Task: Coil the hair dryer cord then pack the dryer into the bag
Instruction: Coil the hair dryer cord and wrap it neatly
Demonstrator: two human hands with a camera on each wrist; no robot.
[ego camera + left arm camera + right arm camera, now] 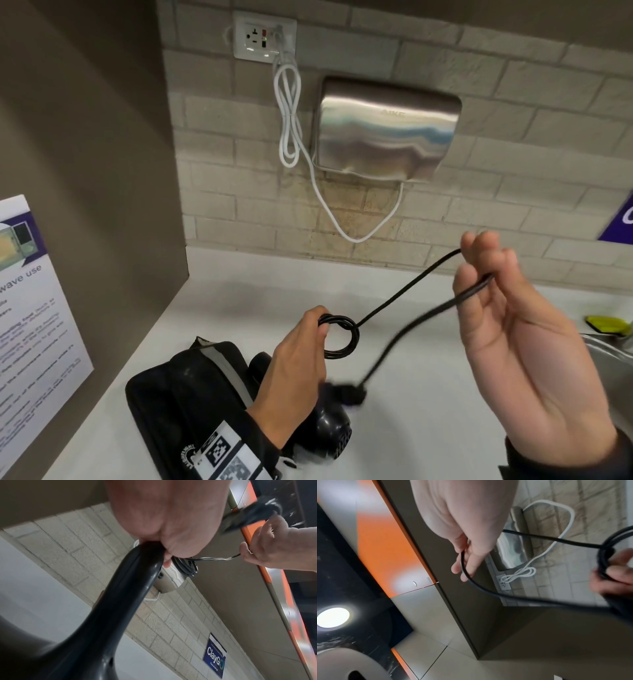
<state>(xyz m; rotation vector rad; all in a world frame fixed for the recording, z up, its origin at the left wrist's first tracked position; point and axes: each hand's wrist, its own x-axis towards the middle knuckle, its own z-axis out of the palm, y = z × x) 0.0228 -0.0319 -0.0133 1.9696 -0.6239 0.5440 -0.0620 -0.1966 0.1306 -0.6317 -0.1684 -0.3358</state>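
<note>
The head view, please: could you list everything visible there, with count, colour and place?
hair dryer: one, black, on the counter under the left wrist.
cord: one, black, small coil at the left hand, loose run to the right hand, plug dangling.
bag: one, black, on the counter, front left.
hand dryer: one, steel, on the brick wall.
white cable: one, from the outlet to the hand dryer.
notice: one, white and purple, far left.
sink: one, steel, right edge.
left hand: grips the coil.
right hand: raised, holds the loose cord.
</note>
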